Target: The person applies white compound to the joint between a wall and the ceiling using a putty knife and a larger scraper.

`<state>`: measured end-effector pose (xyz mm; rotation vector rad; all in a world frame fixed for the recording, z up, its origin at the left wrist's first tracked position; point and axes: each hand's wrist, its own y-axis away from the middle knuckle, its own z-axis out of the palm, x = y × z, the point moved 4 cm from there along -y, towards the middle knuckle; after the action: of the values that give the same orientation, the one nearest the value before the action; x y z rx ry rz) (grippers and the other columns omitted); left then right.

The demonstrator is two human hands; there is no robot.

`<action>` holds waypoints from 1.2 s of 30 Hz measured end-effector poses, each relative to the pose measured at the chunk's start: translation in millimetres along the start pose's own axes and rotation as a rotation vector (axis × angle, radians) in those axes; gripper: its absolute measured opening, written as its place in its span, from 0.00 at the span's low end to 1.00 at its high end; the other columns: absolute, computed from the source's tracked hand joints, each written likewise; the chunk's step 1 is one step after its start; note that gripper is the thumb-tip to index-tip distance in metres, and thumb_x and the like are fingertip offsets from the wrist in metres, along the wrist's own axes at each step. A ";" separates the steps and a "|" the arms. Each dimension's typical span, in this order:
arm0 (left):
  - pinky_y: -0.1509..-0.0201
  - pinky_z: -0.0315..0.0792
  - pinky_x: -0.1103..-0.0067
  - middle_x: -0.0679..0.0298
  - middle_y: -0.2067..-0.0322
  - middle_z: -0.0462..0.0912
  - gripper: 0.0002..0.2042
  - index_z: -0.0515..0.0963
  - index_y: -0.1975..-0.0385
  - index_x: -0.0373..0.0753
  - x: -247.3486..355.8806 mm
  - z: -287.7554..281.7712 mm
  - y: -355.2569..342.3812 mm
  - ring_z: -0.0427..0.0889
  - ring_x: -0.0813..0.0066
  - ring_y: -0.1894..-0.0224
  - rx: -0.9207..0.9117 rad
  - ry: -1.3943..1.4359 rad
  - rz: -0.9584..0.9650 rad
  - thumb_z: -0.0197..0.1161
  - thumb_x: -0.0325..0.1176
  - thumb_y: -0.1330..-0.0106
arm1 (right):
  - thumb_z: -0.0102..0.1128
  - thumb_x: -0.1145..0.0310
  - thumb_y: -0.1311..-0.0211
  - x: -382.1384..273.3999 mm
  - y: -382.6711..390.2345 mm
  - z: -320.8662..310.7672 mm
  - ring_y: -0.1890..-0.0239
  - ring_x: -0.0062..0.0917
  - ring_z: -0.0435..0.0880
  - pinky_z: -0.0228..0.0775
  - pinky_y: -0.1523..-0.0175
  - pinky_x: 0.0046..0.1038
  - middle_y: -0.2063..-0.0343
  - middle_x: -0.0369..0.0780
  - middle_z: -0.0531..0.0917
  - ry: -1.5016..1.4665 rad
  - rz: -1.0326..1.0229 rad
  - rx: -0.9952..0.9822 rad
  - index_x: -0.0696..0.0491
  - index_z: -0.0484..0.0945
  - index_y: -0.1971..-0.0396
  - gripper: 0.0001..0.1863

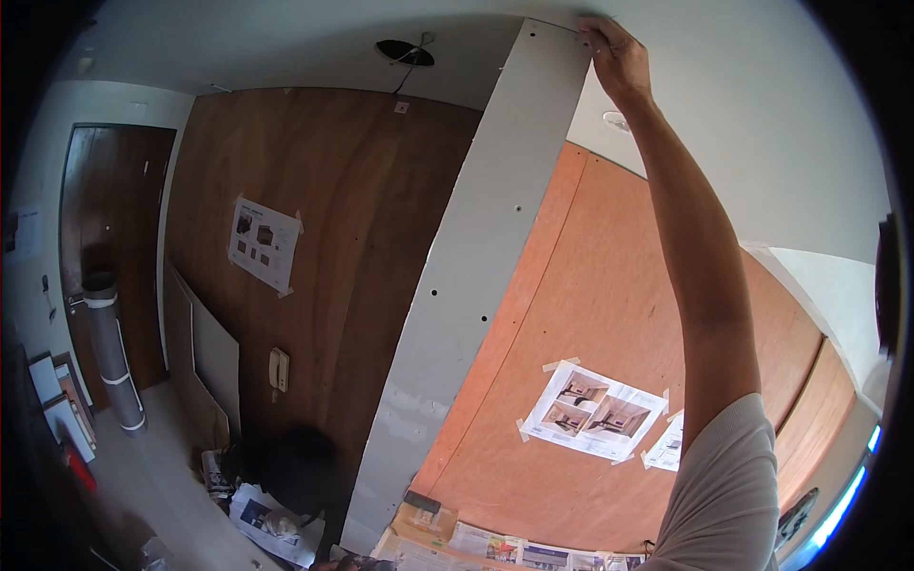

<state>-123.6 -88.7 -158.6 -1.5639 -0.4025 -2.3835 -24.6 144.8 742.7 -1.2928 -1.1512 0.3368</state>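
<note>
My right hand point(621, 59) reaches up to the top right corner of a long grey-white board point(476, 219), where the board meets the ceiling. Its fingers are bent and drawn together at the corner. Whatever they hold, if anything, is too small to make out. Several dark screw holes or screw heads dot the board, which runs down between a dark brown wood panel point(333, 190) and a lighter orange wood panel point(609, 276). My bare right forearm and grey sleeve cross the right side. My left hand is out of view.
Overhead, a round ceiling hole point(405, 53) has a wire hanging from it. Printed sheets point(595, 411) are taped to the panels. An intercom handset point(278, 369) hangs on the dark panel. Far left, a grey roll point(114, 352) stands by a brown door point(119, 238). Newspapers cover a surface below.
</note>
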 end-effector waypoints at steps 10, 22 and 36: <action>0.84 0.61 0.83 0.75 0.84 0.70 0.15 0.83 0.56 0.38 2.1 5.3 -12.9 0.66 0.85 0.85 -0.005 0.073 -0.073 0.60 0.43 0.26 | 0.43 0.54 0.20 -35.2 -0.1 68.6 0.23 0.41 0.57 0.46 0.19 0.40 0.27 0.49 0.64 0.451 -0.411 -0.271 0.59 0.66 0.31 0.29; 0.79 0.80 0.76 0.62 0.65 0.87 0.18 0.80 0.46 0.37 35.9 37.2 8.3 0.79 0.76 0.78 -0.055 0.215 -0.242 0.57 0.42 0.26 | 0.38 0.52 0.19 -21.3 0.6 63.6 0.20 0.39 0.50 0.39 0.18 0.41 0.23 0.47 0.55 0.548 -0.478 -0.420 0.59 0.54 0.25 0.34; 0.55 0.76 0.76 0.62 0.60 0.88 0.14 0.84 0.52 0.34 53.5 19.4 17.0 0.84 0.76 0.59 0.067 -0.290 0.015 0.64 0.37 0.27 | 0.55 0.64 0.23 -82.7 175.7 -56.7 0.47 0.28 0.85 0.73 0.40 0.28 0.51 0.42 0.87 0.016 -0.059 -0.045 0.52 0.83 0.43 0.16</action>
<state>-121.6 -100.8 -100.5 -1.8784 -0.5202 -2.1120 51.3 105.4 559.4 -1.2965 -1.1864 0.2578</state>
